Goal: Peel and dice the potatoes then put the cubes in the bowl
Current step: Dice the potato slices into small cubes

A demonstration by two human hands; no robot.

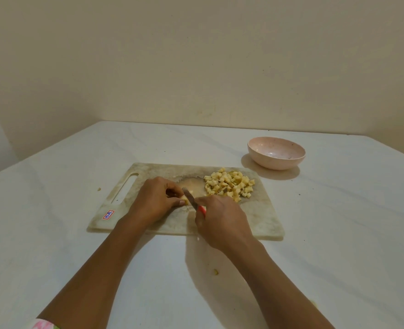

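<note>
A marbled cutting board [262,217] lies on the white table. On its far right part sits a heap of pale yellow potato cubes [229,185]. My left hand [153,200] pinches a small potato piece [185,199] against the middle of the board, most of it hidden under my fingers. My right hand [220,222] grips a knife [189,198] by its red handle; the blade lies against the potato piece just right of my left fingertips. A pink bowl [276,155] stands beyond the board's far right corner, holding no cubes.
The white table [77,245] runs to a beige wall at the back and on the left. Small potato scraps lie on the table at the board's left and in front of it. A label sticks to the board's near left corner [108,214].
</note>
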